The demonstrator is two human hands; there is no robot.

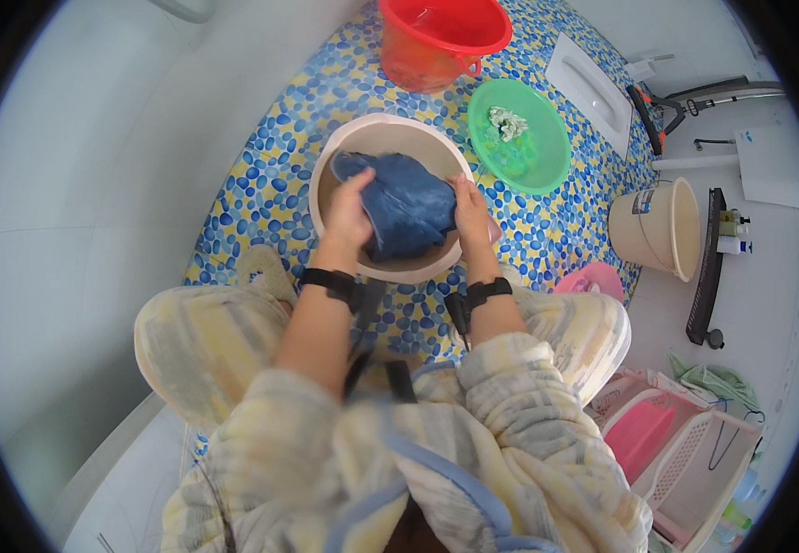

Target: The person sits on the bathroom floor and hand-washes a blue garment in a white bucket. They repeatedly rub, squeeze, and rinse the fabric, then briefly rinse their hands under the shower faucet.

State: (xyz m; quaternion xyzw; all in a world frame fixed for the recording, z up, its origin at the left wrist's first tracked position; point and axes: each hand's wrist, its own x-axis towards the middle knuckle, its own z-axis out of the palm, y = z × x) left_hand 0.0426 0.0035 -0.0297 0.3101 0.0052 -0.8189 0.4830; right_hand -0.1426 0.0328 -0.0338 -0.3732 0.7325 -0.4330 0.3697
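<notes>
A wet-looking dark blue cloth (409, 204) is spread between my two hands over a beige plastic basin (387, 124) on the floor. My left hand (349, 211) grips its left side, thumb on top. The cloth's right edge is pinched in my right hand (470, 211), near the basin's right rim. Black straps circle both wrists. What lies in the basin beneath the cloth is mostly hidden.
Beyond the basin stand a red bucket (416, 59) and a green basin (555, 148) holding a pale crumpled cloth (508, 123). A squat toilet (593, 93), a beige bucket (645, 225) and a pink plastic rack (679, 463) are at the right. A white wall rises at left.
</notes>
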